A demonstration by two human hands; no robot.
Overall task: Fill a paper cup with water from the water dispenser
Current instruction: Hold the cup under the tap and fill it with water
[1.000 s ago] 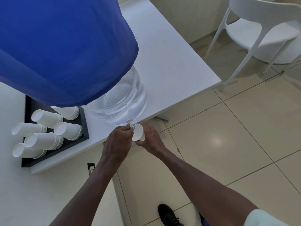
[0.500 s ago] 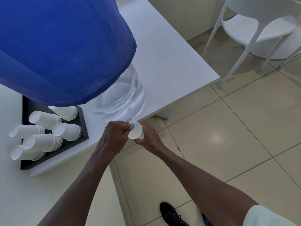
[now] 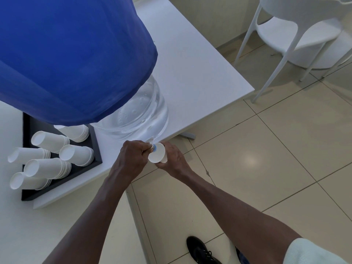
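A clear water bottle (image 3: 137, 119) under a blue cover (image 3: 66, 54) stands near the front edge of the white table (image 3: 194, 69). Its small tap (image 3: 152, 146) with a blue ring sticks out over the edge. My left hand (image 3: 133, 155) is closed around the tap. My right hand (image 3: 172, 159) holds a white paper cup (image 3: 157, 156) right under the tap, its mouth tilted towards me. I cannot tell whether water is flowing or how much is in the cup.
A black tray (image 3: 94, 147) left of the bottle holds several stacks of white paper cups (image 3: 49, 166) lying on their sides. A white chair (image 3: 297, 35) stands on the tiled floor at the upper right. My black shoe (image 3: 200, 250) is at the bottom.
Both hands have stayed at the tap with the cup. The left hand has closed more firmly over the tap. The view has shifted slightly.
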